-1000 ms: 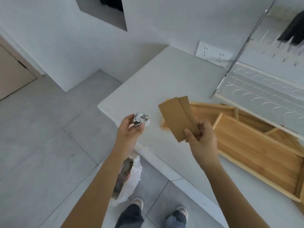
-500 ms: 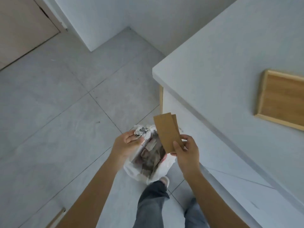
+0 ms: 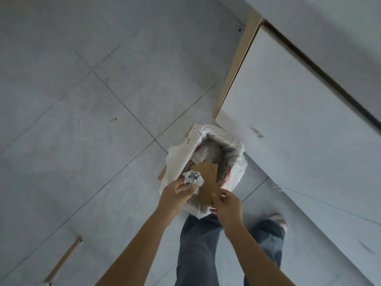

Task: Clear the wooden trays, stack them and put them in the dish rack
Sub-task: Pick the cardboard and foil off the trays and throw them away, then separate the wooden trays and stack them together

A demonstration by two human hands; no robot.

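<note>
I look straight down at the floor. My left hand (image 3: 176, 192) pinches a crumpled ball of foil (image 3: 193, 177) over the mouth of a white trash bag (image 3: 179, 159). My right hand (image 3: 226, 204) holds brown cardboard pieces (image 3: 208, 180) by their lower end, their upper end pointing into the bag's opening. The bag stands on the floor and holds other rubbish. The wooden trays and the dish rack are out of view.
A white cabinet front (image 3: 288, 124) with a pale wooden edge (image 3: 237, 65) stands to the right of the bag. Grey floor tiles (image 3: 82, 120) spread to the left. A wooden stick (image 3: 64, 260) lies on the floor at lower left. My legs and a shoe (image 3: 278, 220) are below.
The view has tilted down from the counter to the floor, and the trays have left the frame. Both hands have moved closer over the trash bag, still holding the foil and the cardboard.
</note>
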